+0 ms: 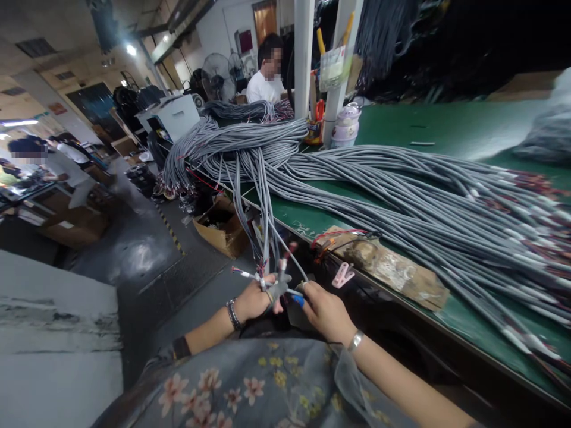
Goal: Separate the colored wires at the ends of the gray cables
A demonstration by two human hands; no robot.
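My left hand (255, 302), with grey coverings on some fingers, is closed around the ends of several grey cables (267, 238) that hang over the bench edge. White sleeves and thin coloured wires stick out above that grip. Just to the right, my right hand (328, 312) pinches a single grey cable (292, 257) between thumb and fingers. Something blue (298, 299) shows at its fingertips; whether it is a finger cover or a tool I cannot tell. Both hands are close together in front of the bench edge, above a floral apron (250, 386).
Long bundles of grey cable (379, 178) cover the green bench (401, 128). Near its edge lie a stained wooden board (401, 276) and a pink clip (342, 274). A cardboard box (223, 229) stands below. A co-worker (265, 77) sits behind the bench post (304, 59).
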